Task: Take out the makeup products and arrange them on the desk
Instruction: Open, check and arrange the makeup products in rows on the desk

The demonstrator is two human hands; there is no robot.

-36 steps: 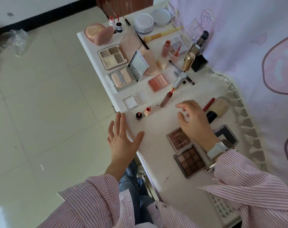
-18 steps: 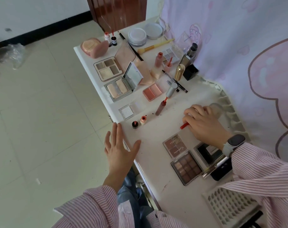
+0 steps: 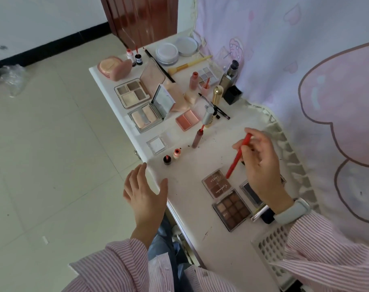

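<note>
Red pencil (image 3: 238,154) in right hand (image 3: 261,165) (perhaps lip liner)

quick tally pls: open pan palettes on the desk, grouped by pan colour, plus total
Brown pans: 2, the nine-pan palette and the small lettered palette
Beige or cream pans: 2, the quad palette and the mirrored two-pan palette
Coral pink pans: 1, the blush duo
Grey pans: 1, the far palette
Total: 6

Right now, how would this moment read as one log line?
right hand: holds red pencil above desk | left hand: open at desk edge | placement: not yet done
</note>
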